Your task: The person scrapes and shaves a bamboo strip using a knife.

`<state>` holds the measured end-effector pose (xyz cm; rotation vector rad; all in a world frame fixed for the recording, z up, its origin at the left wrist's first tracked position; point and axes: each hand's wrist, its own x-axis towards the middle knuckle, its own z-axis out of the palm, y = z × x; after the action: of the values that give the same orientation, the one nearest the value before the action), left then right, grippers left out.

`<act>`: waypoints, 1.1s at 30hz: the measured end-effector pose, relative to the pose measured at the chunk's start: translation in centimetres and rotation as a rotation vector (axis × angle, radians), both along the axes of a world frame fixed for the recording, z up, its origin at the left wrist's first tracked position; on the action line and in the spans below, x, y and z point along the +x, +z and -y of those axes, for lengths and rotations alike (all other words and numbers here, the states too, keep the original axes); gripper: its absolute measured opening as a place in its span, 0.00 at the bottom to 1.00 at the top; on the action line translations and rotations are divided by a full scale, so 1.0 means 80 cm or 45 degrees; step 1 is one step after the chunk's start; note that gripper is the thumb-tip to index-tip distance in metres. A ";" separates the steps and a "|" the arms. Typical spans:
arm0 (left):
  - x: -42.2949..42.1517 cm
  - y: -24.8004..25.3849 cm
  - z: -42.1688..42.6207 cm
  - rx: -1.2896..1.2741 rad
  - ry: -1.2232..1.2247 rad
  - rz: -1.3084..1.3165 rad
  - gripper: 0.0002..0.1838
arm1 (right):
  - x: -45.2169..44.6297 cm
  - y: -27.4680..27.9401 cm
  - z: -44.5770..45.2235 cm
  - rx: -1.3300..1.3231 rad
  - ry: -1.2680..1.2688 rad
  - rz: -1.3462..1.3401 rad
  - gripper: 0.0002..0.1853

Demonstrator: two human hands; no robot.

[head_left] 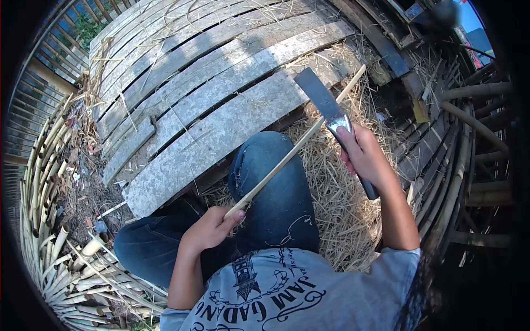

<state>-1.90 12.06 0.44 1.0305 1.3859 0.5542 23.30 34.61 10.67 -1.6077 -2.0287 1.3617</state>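
Grey planks (221, 131) lie amid straw (345, 226) and bamboo poles (41, 182), left hand (212, 229) gripping a pale strip (283, 162), right hand (363, 153) a cleaver (324, 100).

- Bare hands: two, the left hand (212, 227) and the right hand (364, 151).
- Broad-bladed dark metal cutting tool (331, 112): one.
- Long, slender, pale wooden or bamboo strip (295, 149): one.
- Weathered grey slatted wooden platform (182, 160): one.
- Blue denim trouser legs (292, 198): two.
- Grey printed shirt (331, 298): one.
- Pale, hollow bamboo poles (43, 187): dozens, apparently, the crowded, distorted edge preventing an exact count.
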 end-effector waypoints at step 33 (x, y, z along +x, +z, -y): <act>0.010 0.019 0.001 0.194 0.035 -0.165 0.23 | 0.022 0.010 0.043 -0.205 0.003 0.123 0.19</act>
<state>-1.13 11.96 1.94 1.1887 1.4907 0.6303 25.10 31.17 11.49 -1.7705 -2.0195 1.5112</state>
